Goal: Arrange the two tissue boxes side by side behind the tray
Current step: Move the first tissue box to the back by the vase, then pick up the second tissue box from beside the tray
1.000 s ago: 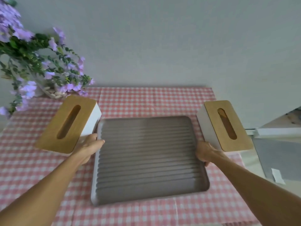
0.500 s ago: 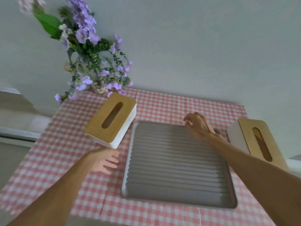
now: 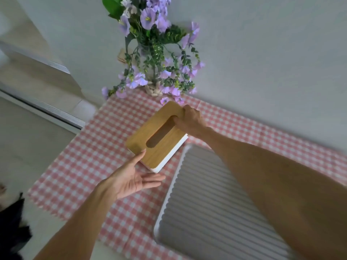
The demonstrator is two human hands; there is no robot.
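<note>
A white tissue box with a wooden slotted lid (image 3: pixel 150 147) lies on the checked cloth, left of the grey ribbed tray (image 3: pixel 206 212) and angled toward its back left corner. My right hand (image 3: pixel 189 121) grips the box's far end, a finger hooked in the lid's slot. My left hand (image 3: pixel 135 177) is open, palm up, its thumb touching the box's near edge. The second tissue box is out of view.
A vase of purple flowers (image 3: pixel 155 59) stands at the table's back left corner, just behind the box. The pink checked tablecloth (image 3: pixel 84 166) ends at the left edge. A grey wall runs behind the table.
The view swung left, so the right-hand box left the frame. My right hand crossed over the tray and took hold of the left box's far end. My left hand opened beside its near edge.
</note>
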